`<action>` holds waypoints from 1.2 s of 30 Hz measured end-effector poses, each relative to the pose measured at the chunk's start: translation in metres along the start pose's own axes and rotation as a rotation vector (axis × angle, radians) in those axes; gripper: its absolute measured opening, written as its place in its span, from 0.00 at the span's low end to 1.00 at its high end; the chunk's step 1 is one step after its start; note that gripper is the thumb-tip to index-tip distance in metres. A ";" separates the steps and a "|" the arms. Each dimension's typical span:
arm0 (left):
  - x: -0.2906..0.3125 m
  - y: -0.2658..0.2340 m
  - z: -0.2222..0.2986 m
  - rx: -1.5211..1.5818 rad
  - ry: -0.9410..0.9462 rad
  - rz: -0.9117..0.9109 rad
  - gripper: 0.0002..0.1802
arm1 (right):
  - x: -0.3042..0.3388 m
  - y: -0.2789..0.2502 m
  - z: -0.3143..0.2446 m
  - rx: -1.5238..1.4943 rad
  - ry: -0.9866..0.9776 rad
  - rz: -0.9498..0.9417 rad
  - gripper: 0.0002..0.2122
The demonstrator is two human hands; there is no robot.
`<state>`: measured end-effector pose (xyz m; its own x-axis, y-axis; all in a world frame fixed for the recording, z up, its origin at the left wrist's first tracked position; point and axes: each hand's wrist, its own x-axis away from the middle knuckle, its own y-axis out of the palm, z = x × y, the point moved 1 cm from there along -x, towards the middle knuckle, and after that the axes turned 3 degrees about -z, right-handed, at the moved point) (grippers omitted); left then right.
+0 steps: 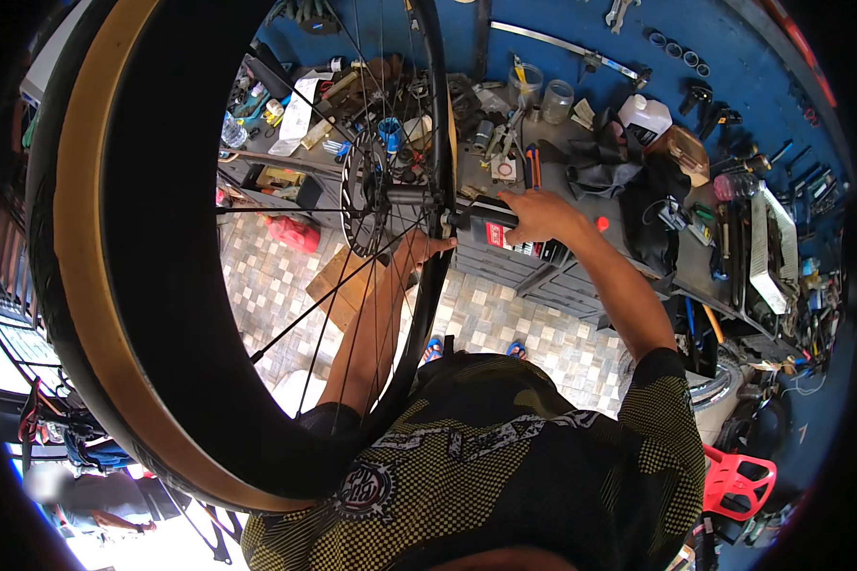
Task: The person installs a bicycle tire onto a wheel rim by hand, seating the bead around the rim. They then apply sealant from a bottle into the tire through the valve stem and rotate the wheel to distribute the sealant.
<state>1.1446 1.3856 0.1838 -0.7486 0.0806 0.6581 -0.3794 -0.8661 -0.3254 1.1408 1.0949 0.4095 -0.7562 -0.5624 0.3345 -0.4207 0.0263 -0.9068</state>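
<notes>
Against the right fingers (516, 201) lies a black object (486, 214) — red-labelled.

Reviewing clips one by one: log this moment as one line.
left hand: just below hub, grip unclear | right hand: holding black tool beside hub | wheel: disc rotor fitted

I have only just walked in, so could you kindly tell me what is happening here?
A person is handling a bicycle wheel with a deep black rim, tan-sided tire and disc brake rotor. The right hand holds a black tool with a red label, its tip at the end of the hub. The left hand is just below the hub, by the spokes; its exact grip is unclear. A cluttered workbench stands beyond.
</notes>
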 end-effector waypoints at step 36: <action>-0.023 0.000 -0.012 -0.048 0.136 0.068 0.35 | 0.001 -0.012 -0.003 0.029 0.019 -0.016 0.41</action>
<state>1.1552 1.3898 0.1607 -0.8390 0.0911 0.5365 -0.3482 -0.8474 -0.4007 1.1437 1.0959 0.4218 -0.7590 -0.5468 0.3534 -0.4183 -0.0064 -0.9083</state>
